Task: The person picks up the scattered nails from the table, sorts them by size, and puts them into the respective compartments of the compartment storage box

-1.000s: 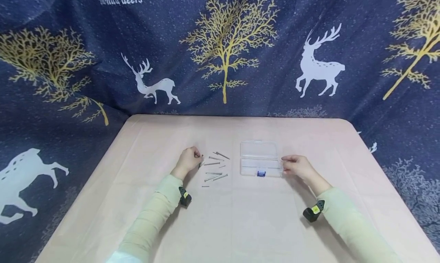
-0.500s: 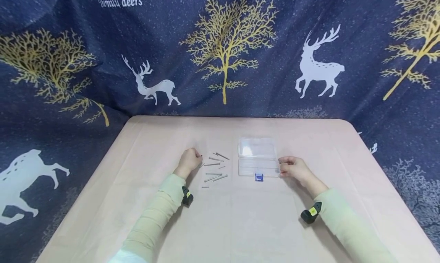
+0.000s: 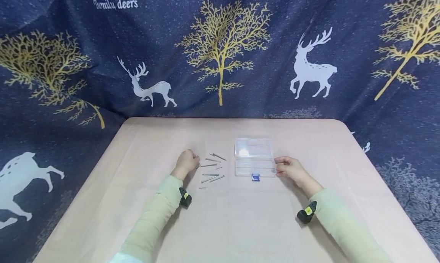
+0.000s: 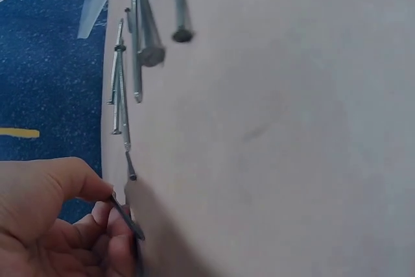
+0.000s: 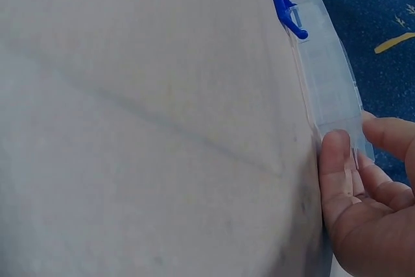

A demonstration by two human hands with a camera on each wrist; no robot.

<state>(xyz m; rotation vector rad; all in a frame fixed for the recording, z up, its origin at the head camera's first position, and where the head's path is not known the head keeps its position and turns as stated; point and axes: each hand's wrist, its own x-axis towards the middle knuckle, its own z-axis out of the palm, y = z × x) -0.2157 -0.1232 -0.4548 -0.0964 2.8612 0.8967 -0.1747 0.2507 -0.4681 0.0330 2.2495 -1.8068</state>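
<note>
In the left wrist view my left hand (image 4: pixel 61 215) pinches a nail (image 4: pixel 128 217) between thumb and curled fingers, just above the table. A second dark sliver below it is partly hidden by the fingers. Beyond the hand, several loose steel nails (image 3: pixel 210 175) of differing lengths lie in the middle of the table. To their right, a clear plastic box (image 3: pixel 245 171) stands with its lid tipped back and its blue latch (image 3: pixel 255 177) hanging at the front. My right hand (image 3: pixel 291 170) holds the box's right end, its thumb (image 5: pixel 335 150) against the near corner.
A pale pink cloth covers the table (image 3: pixel 220 224). Behind it hangs a dark blue curtain (image 3: pixel 192 79) printed with deer and trees. Each wrist carries a small black camera (image 3: pixel 306 213).
The box's blue latch has swung down and out, and the lid's tilt has altered a little. The head view has shifted slightly. My left hand stays beside the nails.
</note>
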